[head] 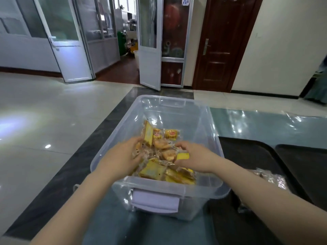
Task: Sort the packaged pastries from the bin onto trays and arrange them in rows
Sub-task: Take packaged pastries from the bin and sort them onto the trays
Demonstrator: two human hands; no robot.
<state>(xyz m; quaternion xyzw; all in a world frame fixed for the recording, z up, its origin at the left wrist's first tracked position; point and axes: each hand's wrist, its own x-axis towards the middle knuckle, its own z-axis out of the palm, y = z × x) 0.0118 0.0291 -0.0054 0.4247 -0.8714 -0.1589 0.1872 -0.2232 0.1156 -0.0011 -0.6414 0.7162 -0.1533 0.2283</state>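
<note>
many pastries (pixel 160 162) piled in clear bin (pixel 208 121) on table (pixel 265 124). left hand (pixel 122 156) in bin, fingers curled on a packet. right hand (pixel 192 156) fingers pinch a yellow packet (pixel 183 156). two black trays (pixel 247 156) right of bin.

brown door (pixel 219 45) shut | white glazed door (pixel 149 43) ajar | glossy tiled floor (pixel 44 110)

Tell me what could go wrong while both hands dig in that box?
1. The left hand and right hand both reach into the pile of pastries, so a loose grip could drop packets back in.
2. The clear box hangs over the dark tray; a tug might shift it.
3. Squeezing could crush the soft pastries.
</note>
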